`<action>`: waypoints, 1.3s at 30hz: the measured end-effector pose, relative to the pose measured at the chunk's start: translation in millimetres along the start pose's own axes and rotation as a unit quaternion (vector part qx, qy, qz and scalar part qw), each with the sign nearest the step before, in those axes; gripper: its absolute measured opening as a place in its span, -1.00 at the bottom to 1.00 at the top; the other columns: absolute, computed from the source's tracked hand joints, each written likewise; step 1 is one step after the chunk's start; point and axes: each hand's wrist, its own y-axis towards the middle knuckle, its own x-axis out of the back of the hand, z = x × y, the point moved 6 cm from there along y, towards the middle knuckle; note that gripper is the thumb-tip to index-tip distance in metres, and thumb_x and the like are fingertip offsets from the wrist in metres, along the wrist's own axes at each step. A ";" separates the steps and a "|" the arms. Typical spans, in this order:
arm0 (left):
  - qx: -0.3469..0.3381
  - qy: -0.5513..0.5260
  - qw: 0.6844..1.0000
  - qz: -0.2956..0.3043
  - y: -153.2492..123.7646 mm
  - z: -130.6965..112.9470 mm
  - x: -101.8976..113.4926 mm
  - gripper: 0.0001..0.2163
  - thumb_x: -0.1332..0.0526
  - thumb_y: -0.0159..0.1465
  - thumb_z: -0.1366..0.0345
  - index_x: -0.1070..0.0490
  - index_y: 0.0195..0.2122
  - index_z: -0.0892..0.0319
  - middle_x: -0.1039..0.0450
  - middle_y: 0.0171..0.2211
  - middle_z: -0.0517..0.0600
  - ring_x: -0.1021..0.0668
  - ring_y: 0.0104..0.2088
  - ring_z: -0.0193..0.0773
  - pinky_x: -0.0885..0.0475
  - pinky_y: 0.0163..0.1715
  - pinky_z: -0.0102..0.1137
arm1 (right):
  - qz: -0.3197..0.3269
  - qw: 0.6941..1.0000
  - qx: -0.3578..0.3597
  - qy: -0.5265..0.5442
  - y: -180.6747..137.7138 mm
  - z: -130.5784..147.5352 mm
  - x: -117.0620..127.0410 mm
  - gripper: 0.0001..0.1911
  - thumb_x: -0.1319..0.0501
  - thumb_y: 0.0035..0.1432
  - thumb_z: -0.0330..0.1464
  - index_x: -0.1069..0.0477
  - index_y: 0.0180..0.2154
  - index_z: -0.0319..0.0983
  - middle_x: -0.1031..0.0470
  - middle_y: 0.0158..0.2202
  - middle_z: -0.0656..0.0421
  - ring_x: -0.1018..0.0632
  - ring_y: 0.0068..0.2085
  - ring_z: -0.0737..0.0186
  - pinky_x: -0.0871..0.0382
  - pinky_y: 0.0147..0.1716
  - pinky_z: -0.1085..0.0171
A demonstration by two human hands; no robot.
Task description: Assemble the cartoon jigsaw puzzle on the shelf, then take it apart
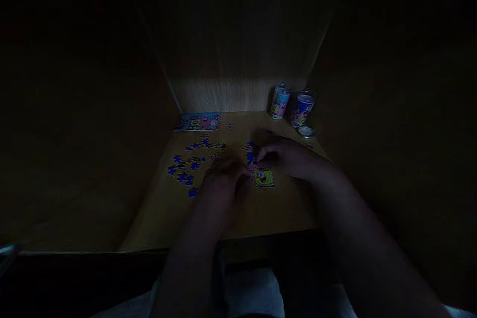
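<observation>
A partly joined jigsaw puzzle (pixel 264 179) with a yellow cartoon face lies flat on the wooden table, its blue upper part between my hands. My right hand (pixel 278 155) bends over the upper right of it, thumb and forefinger pinched together at a blue area; whether a piece is between them is too dark to see. At the puzzle's left edge, my left hand (pixel 226 175) curls with its fingertips touching the pieces there. What those fingers hold, if anything, is hidden. Loose blue jigsaw pieces (pixel 182 178) are scattered to the left of my left hand.
A flat picture (pixel 199 122) of cartoon figures lies at the back left. Two printed cans (pixel 279 103) (pixel 301 109) stand at the back right, with a round lid (pixel 306 131) in front. Wooden panels (pixel 238 94) enclose the table's back and sides. The light is very dim.
</observation>
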 end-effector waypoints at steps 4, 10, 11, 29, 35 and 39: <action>-0.009 0.014 1.000 -0.006 1.6 -1.8 -0.3 -0.88 -0.36 0.45 0.46 -0.64 -0.11 0.08 -0.63 -0.06 0.05 -0.63 0.02 -0.03 -0.56 0.12 -0.09 | 0.004 1.000 -0.006 0.015 -0.2 2.4 0.0 -0.92 -0.49 0.36 -0.24 -0.71 -0.19 -0.09 -0.78 -0.16 0.25 -0.72 -0.13 0.19 -0.50 -0.07 0.22; 0.002 0.038 0.999 -0.008 3.8 -1.7 -4.5 -0.89 -0.36 0.45 0.44 -0.66 -0.10 0.09 -0.64 -0.07 0.08 -0.64 0.00 -0.01 -0.58 0.11 -0.05 | 0.001 1.000 0.002 0.013 -0.3 2.2 1.1 -0.98 -0.49 0.34 -0.30 -0.71 -0.20 -0.07 -0.79 -0.16 0.26 -0.73 -0.13 0.18 -0.51 -0.06 0.20; 0.003 0.039 0.999 -0.007 4.5 -2.7 -4.7 -0.89 -0.37 0.45 0.45 -0.66 -0.11 0.09 -0.64 -0.07 0.08 -0.64 -0.01 -0.01 -0.58 0.12 -0.05 | 0.000 1.000 0.000 0.011 -0.7 1.4 1.3 -0.98 -0.49 0.34 -0.30 -0.71 -0.20 -0.07 -0.79 -0.16 0.25 -0.73 -0.13 0.18 -0.50 -0.06 0.20; 0.006 0.051 0.999 0.017 6.8 -10.5 -3.7 -0.88 -0.43 0.41 0.43 -0.69 -0.08 0.08 -0.63 -0.06 0.07 -0.64 0.01 0.02 -0.59 0.11 -0.01 | 0.001 1.000 -0.016 0.014 -1.7 1.3 2.4 -0.96 -0.50 0.33 -0.28 -0.71 -0.20 -0.09 -0.79 -0.17 0.24 -0.73 -0.14 0.19 -0.50 -0.08 0.22; -0.003 0.051 0.999 0.007 6.5 -7.9 -4.1 -0.87 -0.42 0.41 0.44 -0.70 -0.10 0.07 -0.64 -0.07 0.05 -0.64 0.00 0.00 -0.57 0.15 0.00 | 0.001 1.000 -0.010 0.011 -2.5 2.5 2.8 -0.93 -0.50 0.33 -0.25 -0.72 -0.20 -0.08 -0.78 -0.15 0.23 -0.73 -0.11 0.18 -0.49 -0.04 0.20; -0.012 0.043 0.999 0.001 6.0 -8.5 -2.8 -0.87 -0.43 0.40 0.44 -0.70 -0.10 0.06 -0.64 -0.05 0.05 -0.63 0.01 0.00 -0.58 0.12 -0.01 | 0.003 1.000 -0.012 0.020 -2.7 0.0 2.4 -0.95 -0.50 0.33 -0.27 -0.72 -0.20 -0.07 -0.79 -0.15 0.25 -0.73 -0.13 0.19 -0.49 -0.05 0.20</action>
